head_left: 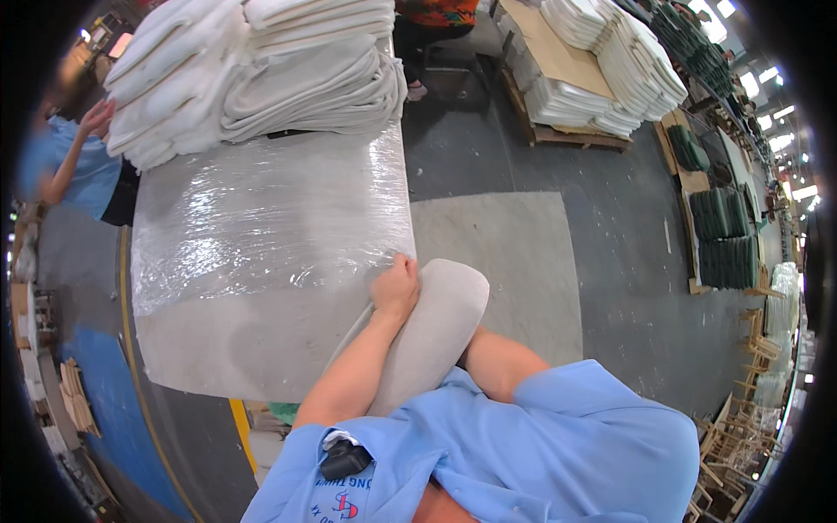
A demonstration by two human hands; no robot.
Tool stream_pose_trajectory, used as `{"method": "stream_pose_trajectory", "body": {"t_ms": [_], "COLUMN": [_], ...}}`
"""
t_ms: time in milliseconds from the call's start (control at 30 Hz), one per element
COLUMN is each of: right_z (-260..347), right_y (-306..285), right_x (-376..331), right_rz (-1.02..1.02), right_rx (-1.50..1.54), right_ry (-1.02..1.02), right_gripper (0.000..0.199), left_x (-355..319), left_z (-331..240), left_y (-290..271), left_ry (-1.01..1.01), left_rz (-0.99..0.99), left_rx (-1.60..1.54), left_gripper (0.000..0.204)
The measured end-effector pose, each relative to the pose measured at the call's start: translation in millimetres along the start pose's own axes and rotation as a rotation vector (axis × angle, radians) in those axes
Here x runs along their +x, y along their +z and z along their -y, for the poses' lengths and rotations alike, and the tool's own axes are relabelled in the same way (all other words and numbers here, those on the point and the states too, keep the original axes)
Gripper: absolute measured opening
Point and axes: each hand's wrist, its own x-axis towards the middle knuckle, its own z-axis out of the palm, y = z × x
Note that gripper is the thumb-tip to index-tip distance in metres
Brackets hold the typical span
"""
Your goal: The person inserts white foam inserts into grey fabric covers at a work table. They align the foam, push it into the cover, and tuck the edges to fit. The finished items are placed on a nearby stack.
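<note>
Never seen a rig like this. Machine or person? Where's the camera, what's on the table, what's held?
No machine: it's a person working bare-handed in a light blue shirt. The single picture comes from a fisheye camera worn on the head and looking down, so straight edges bend toward the rim. Picture left is the person's left.

The left hand is curled against the edge of a grey cushion, held close to the body. The right forearm goes behind the cushion, so that hand's grip is hidden.

The grey-topped table is partly covered by shiny clear film. Piled at its far end are white padded pieces and folded-looking grey ones. At far left, another person stands beside the pile.
</note>
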Motion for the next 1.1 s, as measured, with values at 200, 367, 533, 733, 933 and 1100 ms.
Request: {"method": "stream_pose_trajectory", "body": {"t_ms": [200, 367, 533, 733, 933, 1100], "right_z": [-9.6, -12.9, -1.4, -1.4, -25.9, -33.8], "right_y": [-2.9, -1.8, -1.9, -40.8, -60.0, -49.0], "right_x": [17.8, 23.9, 21.7, -24.4, -76.7, -75.8], "right_rz": [-0.056, -0.072, -0.008, 0.117, 0.111, 0.050], "right_rx": [-0.026, -0.027, -0.030, 0.067, 0.330, 0.404], "right_ry": [0.049, 0.071, 0.050, 0.146, 0.201, 0.026], "right_gripper": [0.046, 0.046, 0.046, 0.046, 0.045, 0.039], "left_x": [5.9, 7.7, 9.3, -51.0, -103.3, -94.1], "left_z": [15.5, 11.4, 8.5, 79.2, 109.7, 94.0], "left_y": [14.5, 13.3, 0.5, -40.8, -71.3, -58.8], "left_ry": [0.075, 0.053, 0.072, 0.112, -0.130, -0.040], "left_rz": [-0.081, -0.073, -0.034, 0.031, 0.338, 0.308], "left_rx": [0.010, 0.066, -0.028, -0.096, -0.077, -0.173], "left_gripper": [0.026, 0.024, 0.026, 0.051, 0.054, 0.057]}}
